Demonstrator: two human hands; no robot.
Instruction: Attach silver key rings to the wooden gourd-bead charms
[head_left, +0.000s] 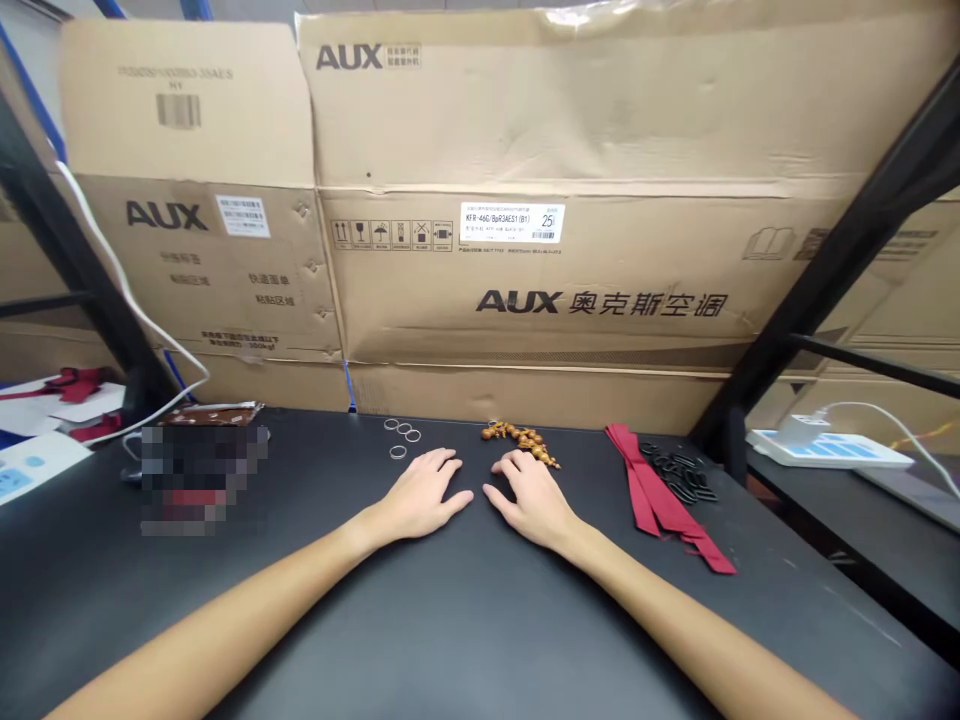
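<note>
My left hand (424,494) lies palm down on the black table (390,620), fingers apart, holding nothing. Several thin metal rings (398,452) rest just beyond its fingertips. Opposite it, my right hand (534,500) is also flat with its fingers spread and nothing in them. A pile of brown, shiny gourd-shaped beads (525,440) sits right behind the right hand's fingers; whether they touch I cannot tell. Farther right are red ribbon strips (660,495), laid lengthwise, with black clasp-like rings (682,470) beside them.
Large cardboard panels (525,120) marked AUX stand along the back edge. A brown packet (214,414) and a blurred-out object (199,485) lie at left. Black metal posts (817,260) rise on both sides. A white power strip (832,450) with a plug is at right; a white cable (142,310) hangs left.
</note>
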